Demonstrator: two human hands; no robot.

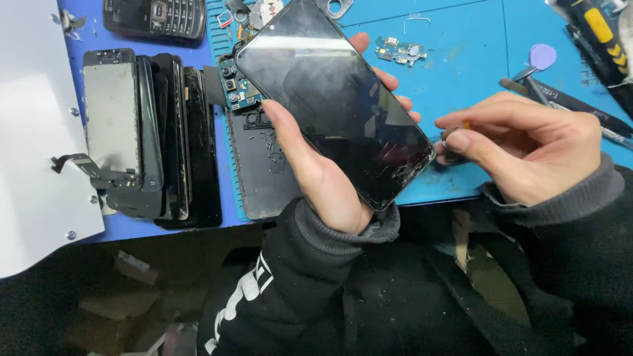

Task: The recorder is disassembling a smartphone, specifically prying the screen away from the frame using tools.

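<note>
Left hand (pixel 316 165) grips a black glass-fronted smartphone with a cracked lower corner (pixel 333 99) — thumb pressed along its left edge, fingertips (pixel 389 80) wrapped round the right edge. The phone is held tilted, screen up, above the front edge of the blue rubber work mat (pixel 461 79), clear of the desk surface. Cracks fan out at the corner nearest the right hand.

Right hand (pixel 521 148) is closed in a pinch, thumb and forefinger pressed together on a small dark object with a yellow-orange tip (pixel 455 135), held just beside the phone's cracked corner; what the object is cannot be told.

On the desk's left part: a leaning stack of stripped dark phone screens and frames (pixel 158 132), with a white sheet-metal panel (pixel 33 132) at the left edge. At the far edge, a black keypad phone (pixel 155 16). Beneath the held phone lies an opened dark phone body with exposed circuit board (pixel 254 158). On the mat — a small green circuit board (pixel 399 51), a lilac plastic pry pick (pixel 542 57) and black-handled tools (pixel 580 109) toward the right corner
</note>
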